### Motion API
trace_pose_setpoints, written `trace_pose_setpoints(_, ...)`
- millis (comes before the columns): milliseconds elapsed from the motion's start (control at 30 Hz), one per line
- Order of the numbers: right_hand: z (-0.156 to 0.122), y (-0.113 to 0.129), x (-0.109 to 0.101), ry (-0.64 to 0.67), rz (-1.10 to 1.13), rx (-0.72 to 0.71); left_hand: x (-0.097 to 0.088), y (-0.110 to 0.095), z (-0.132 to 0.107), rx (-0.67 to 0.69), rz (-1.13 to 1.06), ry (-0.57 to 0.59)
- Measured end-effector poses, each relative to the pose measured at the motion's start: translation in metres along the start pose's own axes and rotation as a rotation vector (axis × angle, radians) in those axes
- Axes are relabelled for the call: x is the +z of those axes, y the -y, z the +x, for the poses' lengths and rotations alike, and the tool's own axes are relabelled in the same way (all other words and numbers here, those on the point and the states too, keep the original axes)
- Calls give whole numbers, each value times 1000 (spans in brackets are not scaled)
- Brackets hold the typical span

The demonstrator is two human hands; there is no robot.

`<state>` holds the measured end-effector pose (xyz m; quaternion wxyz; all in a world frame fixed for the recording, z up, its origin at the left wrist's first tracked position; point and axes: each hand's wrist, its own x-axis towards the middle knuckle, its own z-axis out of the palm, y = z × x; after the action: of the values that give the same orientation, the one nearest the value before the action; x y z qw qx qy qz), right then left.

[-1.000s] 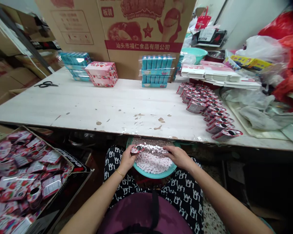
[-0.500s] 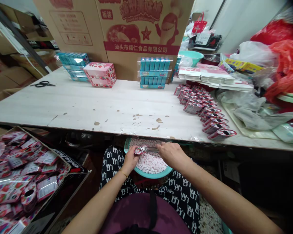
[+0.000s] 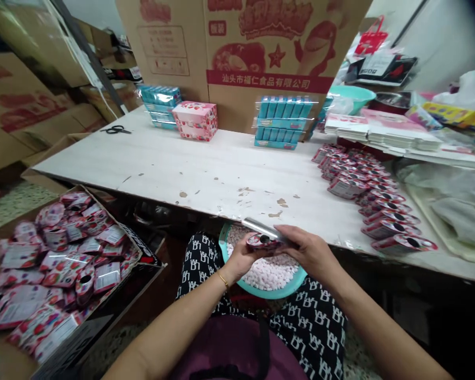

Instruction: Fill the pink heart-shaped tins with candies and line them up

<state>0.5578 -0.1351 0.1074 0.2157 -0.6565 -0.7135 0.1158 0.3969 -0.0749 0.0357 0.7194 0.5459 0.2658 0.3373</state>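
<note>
A small tub [image 3: 261, 241] with a red and pink label is held just above a teal bowl [image 3: 269, 293], which rests in the lap and is filled with small pale pink sweets [image 3: 271, 272]. The tub is gripped by the left hand [image 3: 241, 257] from below and from the side, the grip closed around it, with its dark opening turned upward. A silvery metal scoop [image 3: 263, 227] is held in the closed grip of the right hand [image 3: 306, 250]. The scoop is tilted, and its lower end is laid against the top of the tub.

The pale, chipped edge of the bench [image 3: 206, 169] is seen just beyond the bowl. Beyond the bowl and to its right, many more tubs [image 3: 364, 195] of the same kind are lined up on their sides in rows on the bench. Farther back from the bowl, blue packs [image 3: 283, 121], a pink box [image 3: 195, 120] and scissors [image 3: 116, 130] are set out in front of a large printed carton [image 3: 261, 53]. To the left of the bowl, on the floor, an open cardboard box [image 3: 138, 248] is piled with loose pink packets [image 3: 63, 264].
</note>
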Motion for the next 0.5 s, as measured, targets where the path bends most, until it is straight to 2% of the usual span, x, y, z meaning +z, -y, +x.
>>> trace_pose_setpoints(133, 3, -6, -5, 25, 48, 40, -7, 5, 4, 49, 68, -113)
trace_pose_setpoints(267, 5, 5, 7, 16, -38, 36, -16, 12, 4, 19, 85, -33)
trace_pose_setpoints(333, 7, 11, 16, -2, -75, 2, -18, 12, 4, 37, 133, -60)
trace_pose_setpoints(433, 9, 14, 22, 36, -130, -98, -16, 3, -2, 59, 271, -57)
trace_pose_setpoints(500, 9, 6, 15, 53, -136, -155, -16, -11, -10, 85, 365, -42)
